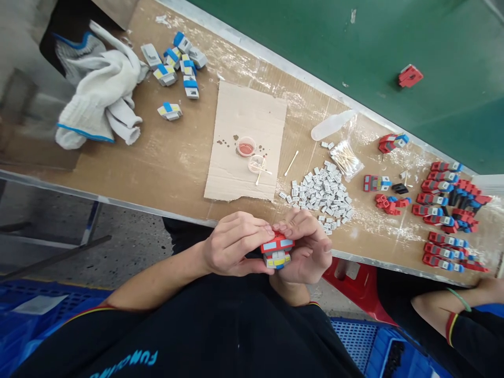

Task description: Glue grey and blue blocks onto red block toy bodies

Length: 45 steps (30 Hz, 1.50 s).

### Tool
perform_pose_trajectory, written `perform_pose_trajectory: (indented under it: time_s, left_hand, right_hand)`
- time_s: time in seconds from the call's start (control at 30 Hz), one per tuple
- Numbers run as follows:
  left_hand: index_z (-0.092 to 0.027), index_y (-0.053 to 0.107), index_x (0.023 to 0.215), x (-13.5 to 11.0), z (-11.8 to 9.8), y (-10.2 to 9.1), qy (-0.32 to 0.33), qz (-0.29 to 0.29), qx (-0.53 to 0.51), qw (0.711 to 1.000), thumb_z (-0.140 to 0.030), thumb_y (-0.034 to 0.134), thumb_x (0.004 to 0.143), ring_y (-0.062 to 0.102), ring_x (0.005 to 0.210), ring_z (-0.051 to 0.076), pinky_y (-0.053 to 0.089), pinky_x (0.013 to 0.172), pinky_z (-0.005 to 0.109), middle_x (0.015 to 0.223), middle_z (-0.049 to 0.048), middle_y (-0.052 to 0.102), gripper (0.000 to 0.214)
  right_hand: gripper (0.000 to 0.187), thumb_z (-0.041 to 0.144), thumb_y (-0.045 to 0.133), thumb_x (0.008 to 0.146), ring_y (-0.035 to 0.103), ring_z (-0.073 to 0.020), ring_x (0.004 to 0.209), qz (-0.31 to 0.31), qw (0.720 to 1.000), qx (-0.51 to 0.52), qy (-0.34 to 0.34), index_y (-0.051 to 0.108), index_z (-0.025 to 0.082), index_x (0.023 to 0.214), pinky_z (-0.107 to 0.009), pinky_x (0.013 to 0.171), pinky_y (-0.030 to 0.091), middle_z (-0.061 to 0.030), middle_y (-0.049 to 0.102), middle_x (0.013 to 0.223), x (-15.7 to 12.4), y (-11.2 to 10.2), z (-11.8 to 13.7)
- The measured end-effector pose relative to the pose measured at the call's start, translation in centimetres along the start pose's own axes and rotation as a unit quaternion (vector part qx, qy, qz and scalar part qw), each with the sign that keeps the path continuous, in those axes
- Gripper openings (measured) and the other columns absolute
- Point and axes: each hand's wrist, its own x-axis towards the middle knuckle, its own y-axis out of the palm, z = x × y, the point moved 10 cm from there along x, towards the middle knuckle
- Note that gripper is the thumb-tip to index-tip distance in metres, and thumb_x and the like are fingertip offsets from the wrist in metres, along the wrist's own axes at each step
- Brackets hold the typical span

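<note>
Toy (277,245) grasped between left hand (232,247) and right hand (305,244), at the table's (177,173) near edge.
Probably light, stiff plastic, rather smooth; best held by its blocky sides, pressed only gently.

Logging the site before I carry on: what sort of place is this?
Probably a toy workshop or factory: the heap of small grey parts, rows of matching red-and-blue pieces and blue plastic crates suggest it.
</note>
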Motion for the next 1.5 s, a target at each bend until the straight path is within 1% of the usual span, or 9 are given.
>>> perform_pose_trajectory:
  time_s: [0.2, 0.4, 0.6, 0.8, 1.07, 1.17, 1.27, 1.43, 1.5]
  left_hand:
    - [-0.014, 0.068, 0.111, 0.1, -0.1, 0.0, -0.001, 0.006, 0.021, 1.000, -0.050, 0.061, 0.106, 0.083, 0.082, 0.021, 0.068, 0.072, 0.031, 0.084, 0.0068, 0.082, 0.037]
    - [-0.014, 0.068, 0.108, 0.9, -0.3, 0.1, 0.029, 0.027, 0.055, 0.998, -0.045, 0.061, 0.107, 0.083, 0.084, 0.019, 0.066, 0.071, 0.029, 0.084, 0.0053, 0.082, 0.032]
    - [-0.013, 0.069, 0.104, 1.1, -0.9, 0.4, 0.057, 0.044, 0.087, 0.994, -0.043, 0.059, 0.108, 0.083, 0.083, 0.018, 0.062, 0.071, 0.029, 0.083, 0.0053, 0.083, 0.032]
    - [-0.009, 0.069, 0.105, 0.9, -0.9, 0.4, 0.055, 0.030, 0.077, 0.995, -0.041, 0.062, 0.107, 0.083, 0.083, 0.020, 0.061, 0.071, 0.031, 0.084, 0.0083, 0.082, 0.033]
    - [-0.016, 0.065, 0.129, -0.1, 2.6, -1.3, -0.115, -0.010, -0.087, 0.989, -0.057, 0.067, 0.100, 0.079, 0.094, 0.022, 0.067, 0.078, 0.031, 0.103, 0.0110, 0.078, 0.051]
    - [-0.015, 0.063, 0.131, -0.2, 2.5, -1.0, -0.120, 0.010, -0.120, 0.985, -0.059, 0.062, 0.103, 0.078, 0.095, 0.022, 0.066, 0.077, 0.031, 0.105, 0.0116, 0.076, 0.052]
    - [-0.015, 0.060, 0.132, -0.3, 2.4, -0.4, -0.106, 0.029, -0.127, 0.986, -0.060, 0.056, 0.105, 0.076, 0.090, 0.022, 0.065, 0.075, 0.031, 0.101, 0.0107, 0.075, 0.052]
    - [-0.015, 0.059, 0.121, -0.9, 2.9, 0.3, -0.115, -0.037, -0.072, 0.990, -0.057, 0.050, 0.105, 0.073, 0.079, 0.022, 0.063, 0.068, 0.033, 0.093, 0.0095, 0.072, 0.046]
    - [-0.016, 0.061, 0.106, -1.6, 2.8, 1.6, -0.101, -0.076, -0.052, 0.991, -0.072, 0.048, 0.099, 0.067, 0.062, 0.019, 0.058, 0.056, 0.031, 0.079, 0.0065, 0.069, 0.057]
  right_hand:
    - [0.045, 0.044, 0.044, 0.105, 0.051, -0.0151, 0.053, -0.005, 1.000, -0.015, -0.007, 0.058, 0.024, 0.067, -0.035, 0.053, 0.036, 0.0019, 0.050, 0.059, 0.1, 0.0, 0.2]
    - [0.057, 0.060, 0.037, 0.105, 0.061, -0.0196, 0.061, 0.028, 0.999, -0.037, 0.017, 0.064, 0.025, 0.069, -0.037, 0.057, 0.044, -0.0010, 0.058, 0.063, 0.3, 0.1, 0.1]
    - [0.061, 0.054, 0.031, 0.106, 0.053, -0.0173, 0.051, -0.022, 0.998, -0.058, 0.011, 0.055, 0.025, 0.058, -0.036, 0.053, 0.040, 0.0003, 0.050, 0.053, 0.3, -0.7, -0.1]
    - [0.061, 0.052, 0.030, 0.107, 0.050, -0.0165, 0.048, -0.013, 0.999, -0.039, 0.008, 0.053, 0.024, 0.057, -0.035, 0.050, 0.037, 0.0007, 0.047, 0.051, 0.5, -0.4, -0.1]
    - [0.056, 0.068, 0.035, 0.104, 0.066, -0.0234, 0.076, 0.099, 0.984, -0.134, -0.064, 0.071, 0.026, 0.095, -0.042, 0.069, 0.053, -0.0040, 0.066, 0.082, 0.1, 1.4, 0.6]
    - [0.057, 0.073, 0.035, 0.104, 0.058, -0.0203, 0.067, 0.122, 0.967, -0.190, -0.116, 0.067, 0.025, 0.098, -0.039, 0.064, 0.048, -0.0011, 0.060, 0.077, -0.8, 2.0, 0.4]
    - [0.067, 0.086, 0.033, 0.097, 0.046, -0.0162, 0.056, 0.086, 0.961, -0.212, -0.155, 0.060, 0.025, 0.088, -0.035, 0.056, 0.040, 0.0028, 0.048, 0.068, -1.2, 1.5, 0.3]
    - [0.069, 0.080, 0.026, 0.102, 0.040, -0.0139, 0.051, 0.114, 0.941, -0.297, -0.118, 0.056, 0.023, 0.078, -0.032, 0.051, 0.032, 0.0033, 0.044, 0.062, -1.6, 1.3, -0.3]
    - [0.067, 0.077, 0.030, 0.104, 0.041, -0.0135, 0.049, 0.123, 0.939, -0.299, -0.114, 0.058, 0.023, 0.076, -0.031, 0.048, 0.030, 0.0030, 0.046, 0.060, -1.8, 0.6, 0.1]
